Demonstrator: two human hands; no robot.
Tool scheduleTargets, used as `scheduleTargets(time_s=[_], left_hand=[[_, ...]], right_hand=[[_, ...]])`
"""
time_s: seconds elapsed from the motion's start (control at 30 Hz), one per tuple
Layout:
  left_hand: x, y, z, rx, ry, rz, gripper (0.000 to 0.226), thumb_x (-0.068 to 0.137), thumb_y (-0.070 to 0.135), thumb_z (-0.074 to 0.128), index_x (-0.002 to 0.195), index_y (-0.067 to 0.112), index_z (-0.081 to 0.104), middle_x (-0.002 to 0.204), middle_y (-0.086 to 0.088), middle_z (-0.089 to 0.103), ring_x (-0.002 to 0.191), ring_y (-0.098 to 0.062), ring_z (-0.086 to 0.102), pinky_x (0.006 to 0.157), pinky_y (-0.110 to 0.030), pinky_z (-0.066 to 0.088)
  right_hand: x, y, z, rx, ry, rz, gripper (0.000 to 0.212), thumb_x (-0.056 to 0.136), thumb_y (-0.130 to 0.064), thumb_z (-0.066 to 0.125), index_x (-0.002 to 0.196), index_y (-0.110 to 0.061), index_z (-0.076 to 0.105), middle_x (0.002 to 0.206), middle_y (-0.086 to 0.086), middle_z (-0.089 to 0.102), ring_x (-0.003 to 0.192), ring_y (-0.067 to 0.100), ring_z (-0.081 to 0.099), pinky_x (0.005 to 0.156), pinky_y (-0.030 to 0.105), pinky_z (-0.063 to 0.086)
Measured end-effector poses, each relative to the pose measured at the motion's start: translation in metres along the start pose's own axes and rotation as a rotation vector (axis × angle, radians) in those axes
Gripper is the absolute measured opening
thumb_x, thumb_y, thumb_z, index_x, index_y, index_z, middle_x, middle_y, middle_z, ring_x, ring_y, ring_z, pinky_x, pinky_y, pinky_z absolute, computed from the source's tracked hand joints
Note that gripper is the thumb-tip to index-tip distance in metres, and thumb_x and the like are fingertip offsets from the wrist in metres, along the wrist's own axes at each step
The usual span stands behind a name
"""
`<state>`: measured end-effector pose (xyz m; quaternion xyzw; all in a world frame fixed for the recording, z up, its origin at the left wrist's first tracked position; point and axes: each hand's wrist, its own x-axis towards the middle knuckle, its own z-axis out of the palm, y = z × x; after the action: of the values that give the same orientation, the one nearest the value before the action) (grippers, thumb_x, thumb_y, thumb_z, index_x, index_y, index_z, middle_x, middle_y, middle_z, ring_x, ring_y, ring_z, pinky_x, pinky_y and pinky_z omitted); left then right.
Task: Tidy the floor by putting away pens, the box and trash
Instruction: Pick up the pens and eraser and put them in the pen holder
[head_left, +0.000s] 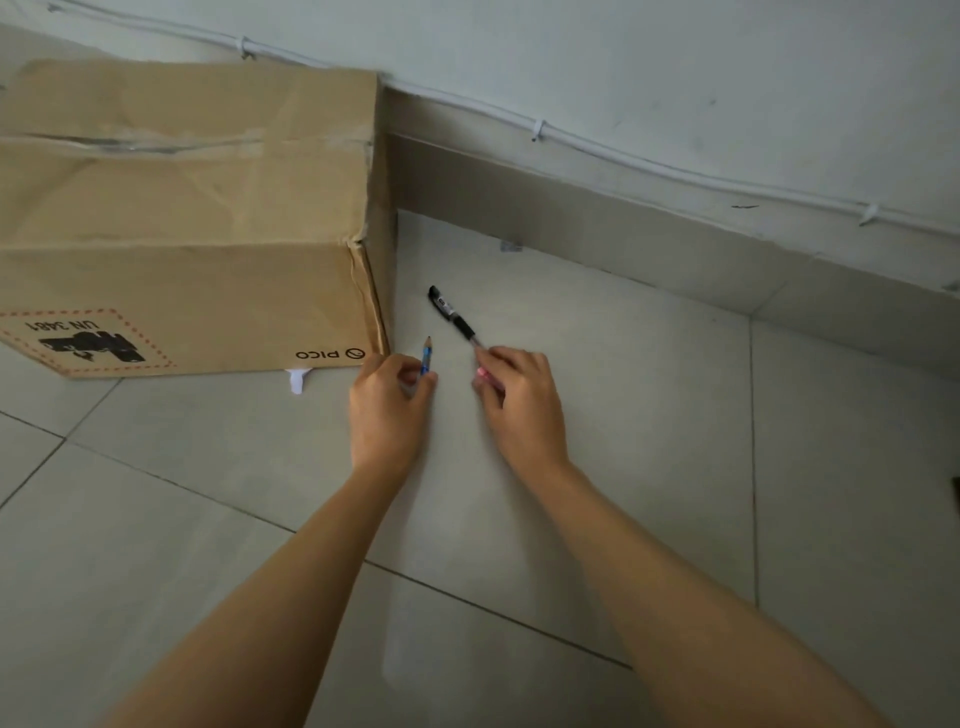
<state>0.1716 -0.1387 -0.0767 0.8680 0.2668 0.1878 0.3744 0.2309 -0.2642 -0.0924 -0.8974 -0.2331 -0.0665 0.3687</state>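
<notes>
Both forearms reach to twelve o'clock: left hand (389, 400) pinches a blue pencil (426, 356) upright; right hand (519, 400) clasps something pink, fingertips touching the black pen (452, 314), probably gathering. Box (182, 218) sits at ten o'clock.

Dim, even light; soft shadow right of the box (182, 218); wall cable (540, 127) bows toward 3 o'clock

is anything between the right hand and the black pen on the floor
Nothing visible is in the way. The right hand is already at the tip end of the black pen, which lies on bare floor tile. The cardboard box sits off to the left.
</notes>
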Motion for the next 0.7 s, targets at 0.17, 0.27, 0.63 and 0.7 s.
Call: scheduleTargets(time_s=[0.17,0.27,0.63,0.7], left_hand=[[-0.002,0.003,0.004,-0.046,0.067,0.08,0.019,0.086,0.019,0.062,0.092,0.002,0.067,0.088,-0.015,0.061,0.067,-0.015,0.048,0.064,-0.012,0.03],[0.002,0.003,0.011,-0.052,0.017,0.177,0.026,0.09,0.025,0.053,0.105,0.005,0.062,0.094,-0.013,0.059,0.077,-0.018,0.053,0.072,-0.023,0.042],[0.008,-0.002,0.013,0.017,-0.089,0.264,0.047,0.092,0.037,0.039,0.129,0.009,0.051,0.123,-0.01,0.055,0.116,-0.02,0.051,0.097,-0.024,0.038],[0.009,-0.002,0.014,0.019,-0.089,0.269,0.047,0.092,0.036,0.039,0.128,0.008,0.051,0.123,-0.01,0.056,0.116,-0.021,0.051,0.098,-0.026,0.039]], right_hand=[[-0.005,0.002,-0.013,0.083,0.029,0.015,0.037,0.089,-0.032,0.046,0.115,-0.011,0.062,0.109,0.007,0.064,0.106,0.018,0.047,0.092,0.024,0.038],[0.033,0.017,-0.019,0.009,0.001,0.084,0.03,0.092,-0.022,0.049,0.115,-0.006,0.057,0.119,0.013,0.059,0.114,0.029,0.048,0.096,0.03,0.035],[0.143,0.021,0.004,-0.411,-0.393,0.114,0.056,0.098,-0.035,0.028,0.146,-0.012,0.013,0.158,0.005,0.01,0.146,0.021,0.008,0.114,0.042,0.019],[0.148,0.021,0.006,-0.443,-0.389,0.115,0.055,0.098,-0.035,0.027,0.146,-0.012,0.013,0.158,0.004,0.011,0.145,0.021,0.009,0.113,0.043,0.02]])
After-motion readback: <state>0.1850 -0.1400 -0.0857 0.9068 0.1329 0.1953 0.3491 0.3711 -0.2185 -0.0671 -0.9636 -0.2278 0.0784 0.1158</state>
